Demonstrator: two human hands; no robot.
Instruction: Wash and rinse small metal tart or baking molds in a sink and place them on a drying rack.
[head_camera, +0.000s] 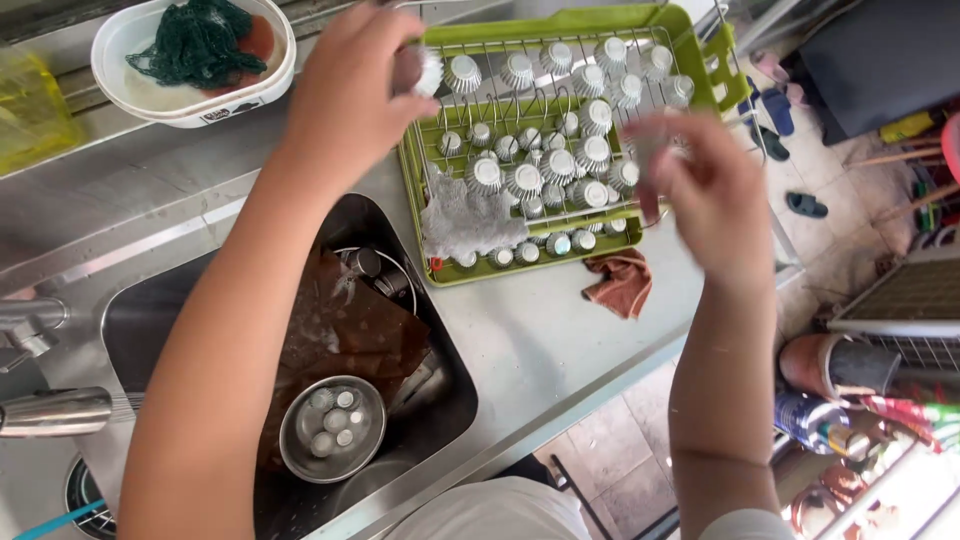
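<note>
A steel surface (560, 350) holds a sink (440, 400) of murky water, with a bowl (332, 428) of small moulds sitting in it. Beside the sink's far corner stands a green rack (690, 40), crowded with fluted tin moulds turned mouth down, seemingly to drain. A grey rag (465, 220) lies on its near edge; little open room remains there. The left hand (350, 90) hovers over the rack's left rim, fingers closed around one mould (425, 70). The right hand (705, 190) is blurred above the rack's right side; I cannot tell its grip.
</note>
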